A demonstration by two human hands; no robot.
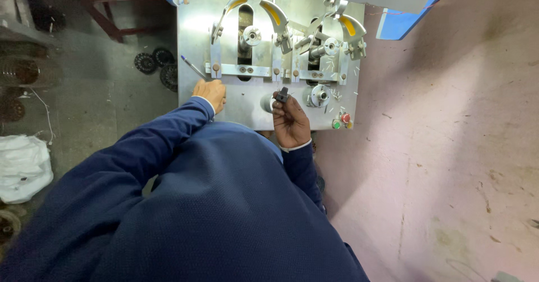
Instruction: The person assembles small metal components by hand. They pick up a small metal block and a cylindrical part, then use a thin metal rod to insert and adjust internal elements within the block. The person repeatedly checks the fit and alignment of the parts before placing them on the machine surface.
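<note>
Small dark part (282,95): pinched at the fingertips of the right hand (290,122), held just above the lower middle of the metal plate (247,110), beside a round hole in it.
Right hand: fingers curled narrow around the dark part, palm turned towards the camera, wrist in a dark blue sleeve (300,164) with a pale cuff.
Left hand (210,92): at 9 o'clock from the right hand, resting on the left edge of the plate; fingers folded under, so whether they hold anything cannot be told.
Pen (192,66): blue-tipped, lying tilted at 11 o'clock from the left hand, near it.
Metal plate: carries two curved arms with yellow strips (273,13) at 12 o'clock, round shafts between them, and a metal knob (319,94) at 3 o'clock from the dark part.
Buttons (342,121): one red, one green, one yellow, at the plate's lower right corner.
Floor left: black ribbed discs (157,63) at 9 o'clock from the plate, a white bag (22,167) further down.
Floor right: pinkish, stained surface (449,147).
</note>
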